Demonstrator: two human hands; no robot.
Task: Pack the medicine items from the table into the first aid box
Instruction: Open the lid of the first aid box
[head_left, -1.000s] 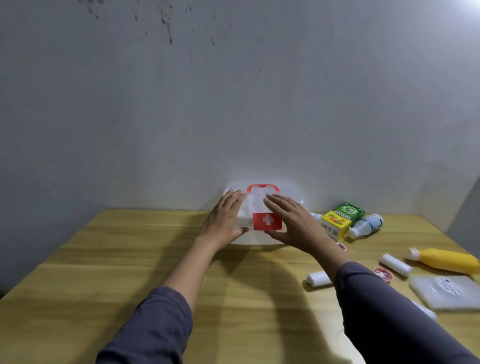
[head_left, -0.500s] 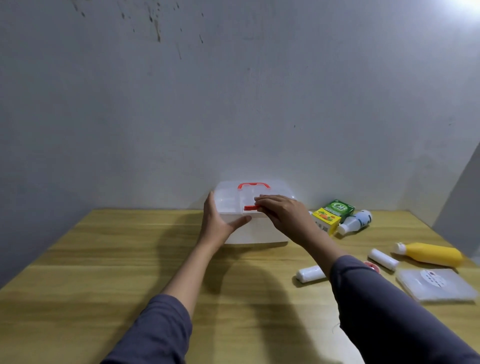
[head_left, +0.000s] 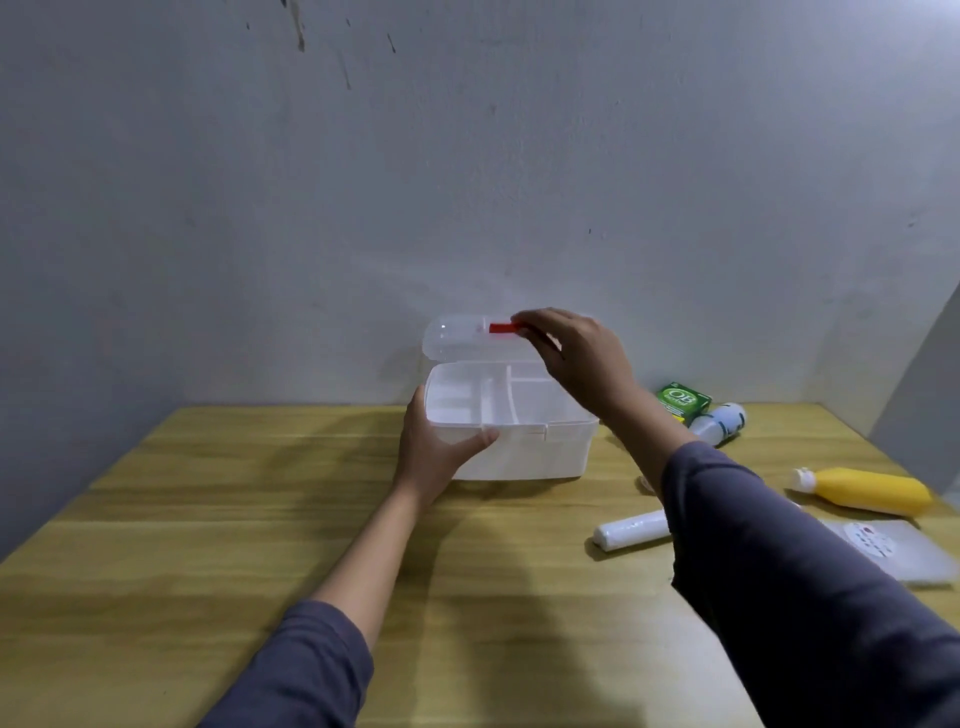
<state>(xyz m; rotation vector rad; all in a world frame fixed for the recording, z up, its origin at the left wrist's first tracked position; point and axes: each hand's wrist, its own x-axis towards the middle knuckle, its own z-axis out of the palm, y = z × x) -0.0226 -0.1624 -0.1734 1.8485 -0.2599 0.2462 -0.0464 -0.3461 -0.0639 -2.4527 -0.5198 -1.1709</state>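
Note:
The white translucent first aid box (head_left: 540, 452) stands at the far middle of the wooden table, its lid (head_left: 457, 338) swung up toward the wall. A divided white tray shows inside. My left hand (head_left: 436, 452) grips the box's front left corner. My right hand (head_left: 576, 358) pinches the lid's front edge by the red latch (head_left: 505, 328). To the right lie a green box (head_left: 681, 401), a white bottle (head_left: 719, 423), a yellow bottle (head_left: 867, 491), a white roll (head_left: 631, 529) and a flat clear pack (head_left: 898, 553).
A grey wall runs close behind the table's far edge, right behind the raised lid. My right sleeve (head_left: 779, 571) covers part of the items on the right. The wooden table top (head_left: 234, 519) stretches to the left and front of the box.
The lid was shut with both hands at the latch; my right hand has lifted it up and back. My left hand shifted to the box's front left corner.

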